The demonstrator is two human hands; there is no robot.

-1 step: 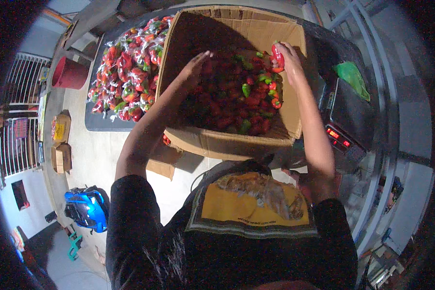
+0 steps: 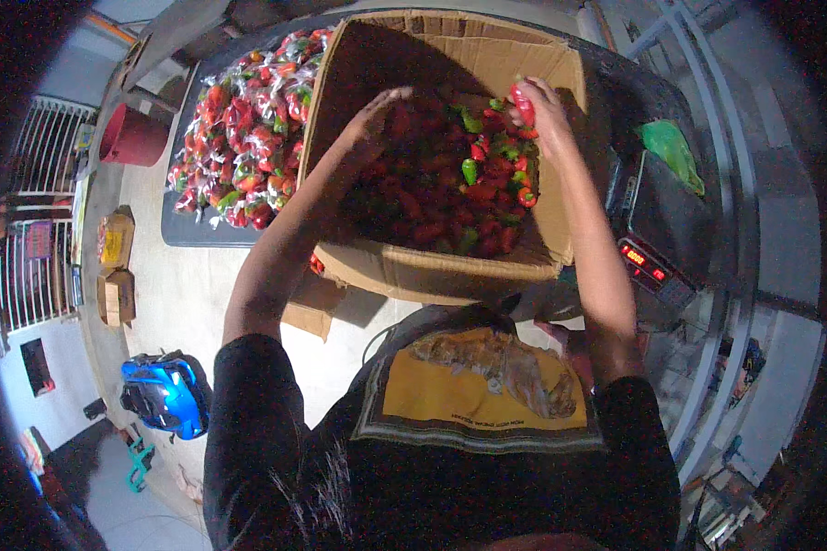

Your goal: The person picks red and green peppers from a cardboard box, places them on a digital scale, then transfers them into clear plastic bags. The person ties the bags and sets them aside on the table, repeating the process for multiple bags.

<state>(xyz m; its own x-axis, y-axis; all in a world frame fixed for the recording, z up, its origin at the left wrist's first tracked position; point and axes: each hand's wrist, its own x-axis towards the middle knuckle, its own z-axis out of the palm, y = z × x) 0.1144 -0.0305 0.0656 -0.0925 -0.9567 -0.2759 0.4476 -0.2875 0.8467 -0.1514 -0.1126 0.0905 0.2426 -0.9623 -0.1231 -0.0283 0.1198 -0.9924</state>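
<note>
A large open cardboard box [image 2: 441, 283] stands before me, its lower half filled with loose red and green peppers [image 2: 487, 188]. High at the box's right side, my right hand [image 2: 548, 118] is closed around a red pepper [image 2: 524, 103]. My left hand [image 2: 373, 118] hangs over the left part of the box, partly in shadow. Its fingers look stretched out, and I see nothing held in them. Left of the box lies a heap of clear plastic bags packed with peppers [image 2: 239, 138].
A digital scale [image 2: 648, 262] with lit red digits stands right of the box, near a green plastic bag [image 2: 673, 151]. A dark red bucket [image 2: 132, 136] is at the far left. Lower left are a blue shiny object [image 2: 175, 395] and small cardboard boxes [image 2: 116, 298].
My left hand has shifted slightly up and to the right. The right hand has turned a little, tilting the red pepper. Several peppers in the box lie slightly differently.
</note>
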